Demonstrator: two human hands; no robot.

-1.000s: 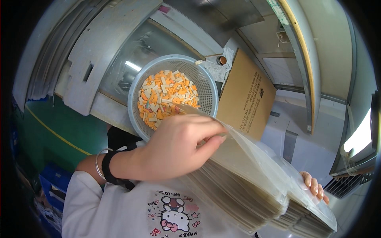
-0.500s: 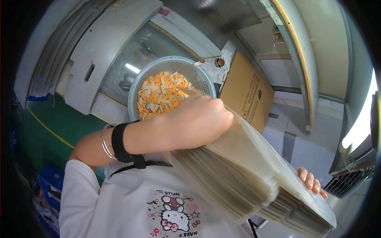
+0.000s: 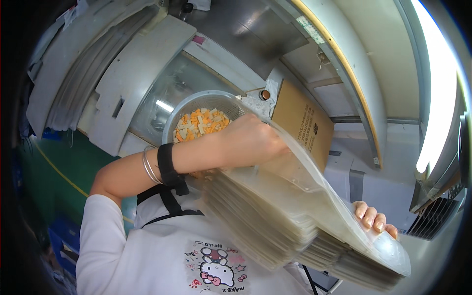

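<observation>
Against my body leans a thick stack of translucent plastic sheets [image 3: 255,221] with stepped edges. My left hand [image 3: 255,140] is closed at the upper left edge of the front sheets, its fingertips turned away and partly hidden. Along the far right edge, the fingers of my right hand [image 3: 374,220] curl round the sheets; the rest of that hand is behind them. Past my left forearm, a round grey-blue perforated basket [image 3: 183,104] holds many small orange and beige pieces [image 3: 201,123]. My arm and the sheets cover part of it.
A brown cardboard box [image 3: 302,120] stands just right of the basket, beside a small brown-topped jar [image 3: 264,95]. White panels [image 3: 142,73] rise at the left. A curved yellow-edged shelf [image 3: 344,54] overhangs the right. Blue crates [image 3: 64,241] sit low on the green floor.
The view has shifted. Both hands and the sheets appear slightly further left, and my left arm with the sheets now covers more of the basket. Both hands keep their hold.
</observation>
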